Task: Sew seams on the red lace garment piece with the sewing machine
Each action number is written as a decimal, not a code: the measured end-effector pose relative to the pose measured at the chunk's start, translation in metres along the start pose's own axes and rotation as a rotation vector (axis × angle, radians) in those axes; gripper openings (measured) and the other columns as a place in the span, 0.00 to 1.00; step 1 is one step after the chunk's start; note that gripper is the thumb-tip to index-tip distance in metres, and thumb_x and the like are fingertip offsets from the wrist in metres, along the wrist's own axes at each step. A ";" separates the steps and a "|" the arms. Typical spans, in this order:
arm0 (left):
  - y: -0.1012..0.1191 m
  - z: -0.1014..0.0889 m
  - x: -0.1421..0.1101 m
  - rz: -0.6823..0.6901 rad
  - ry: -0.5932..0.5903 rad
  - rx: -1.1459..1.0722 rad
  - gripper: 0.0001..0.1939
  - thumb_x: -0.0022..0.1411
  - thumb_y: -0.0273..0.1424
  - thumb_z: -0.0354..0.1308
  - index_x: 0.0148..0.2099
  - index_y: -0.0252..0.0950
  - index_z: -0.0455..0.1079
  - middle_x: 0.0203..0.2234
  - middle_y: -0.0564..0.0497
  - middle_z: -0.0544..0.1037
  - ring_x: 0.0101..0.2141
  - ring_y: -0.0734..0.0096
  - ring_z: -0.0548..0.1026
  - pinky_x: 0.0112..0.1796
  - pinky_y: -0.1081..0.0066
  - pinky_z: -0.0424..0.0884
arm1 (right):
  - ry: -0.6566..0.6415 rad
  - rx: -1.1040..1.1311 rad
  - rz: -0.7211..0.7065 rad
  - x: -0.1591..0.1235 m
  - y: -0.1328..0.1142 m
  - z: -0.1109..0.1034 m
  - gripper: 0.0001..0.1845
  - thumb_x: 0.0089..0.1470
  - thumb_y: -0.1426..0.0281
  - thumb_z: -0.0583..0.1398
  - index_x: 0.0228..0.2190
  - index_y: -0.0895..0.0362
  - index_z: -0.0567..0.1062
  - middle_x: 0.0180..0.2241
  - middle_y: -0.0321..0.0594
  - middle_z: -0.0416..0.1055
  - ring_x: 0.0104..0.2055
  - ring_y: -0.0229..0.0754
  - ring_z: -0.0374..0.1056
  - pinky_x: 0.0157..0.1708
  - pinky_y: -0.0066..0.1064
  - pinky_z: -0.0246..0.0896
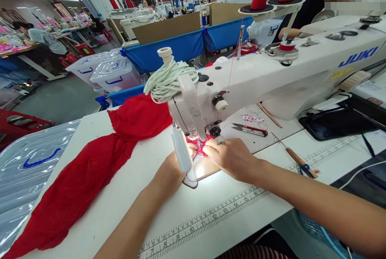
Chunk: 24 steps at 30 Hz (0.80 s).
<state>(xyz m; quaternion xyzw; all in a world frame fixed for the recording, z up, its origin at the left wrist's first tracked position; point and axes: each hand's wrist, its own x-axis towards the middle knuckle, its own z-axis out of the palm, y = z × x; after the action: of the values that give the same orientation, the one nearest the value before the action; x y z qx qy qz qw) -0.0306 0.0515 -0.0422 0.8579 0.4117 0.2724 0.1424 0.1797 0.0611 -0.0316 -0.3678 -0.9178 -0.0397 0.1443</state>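
A white sewing machine (247,74) stands over the table. Under its needle area lies a small piece of red fabric (200,146), brightly lit. My left hand (175,164) reaches in from the left, partly hidden behind the white lamp (181,150), its fingertips on the fabric. My right hand (230,156) presses the fabric from the right with thumb and fingers drawn together. A larger red cloth (87,174) trails from behind the machine head across the left of the table.
Thread snips (249,129), a wooden-handled awl (297,160) and a dark phone-like device (328,120) lie right of the needle. A printed ruler (196,223) runs along the front edge. Clear plastic boxes (111,72) stand beyond the table. A co-worker's arm (291,33) shows behind the machine.
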 end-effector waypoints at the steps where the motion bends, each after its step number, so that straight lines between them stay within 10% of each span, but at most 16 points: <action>1: 0.001 0.000 0.001 -0.030 -0.003 -0.015 0.14 0.65 0.24 0.44 0.47 0.38 0.68 0.40 0.47 0.77 0.41 0.64 0.75 0.43 0.63 0.72 | 0.027 0.032 0.031 0.001 0.000 0.005 0.10 0.49 0.82 0.53 0.24 0.58 0.69 0.23 0.36 0.65 0.20 0.33 0.44 0.20 0.31 0.33; 8: 0.023 0.001 0.013 -0.342 0.027 -0.015 0.09 0.63 0.31 0.51 0.41 0.38 0.71 0.37 0.47 0.76 0.39 0.62 0.73 0.40 0.62 0.72 | 0.118 0.252 0.146 -0.001 0.005 0.016 0.16 0.60 0.74 0.48 0.26 0.57 0.72 0.25 0.36 0.66 0.22 0.33 0.50 0.22 0.29 0.39; 24: 0.025 0.011 0.016 -0.308 0.048 -0.081 0.09 0.60 0.26 0.50 0.41 0.39 0.69 0.38 0.48 0.74 0.41 0.62 0.71 0.42 0.62 0.71 | 0.120 0.203 0.250 0.005 0.003 0.015 0.15 0.60 0.70 0.51 0.28 0.57 0.75 0.27 0.38 0.70 0.23 0.34 0.57 0.22 0.29 0.38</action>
<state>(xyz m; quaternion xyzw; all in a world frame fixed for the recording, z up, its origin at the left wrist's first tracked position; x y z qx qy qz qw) -0.0003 0.0482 -0.0340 0.7715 0.5303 0.2840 0.2072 0.1749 0.0689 -0.0447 -0.4597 -0.8539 0.0498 0.2390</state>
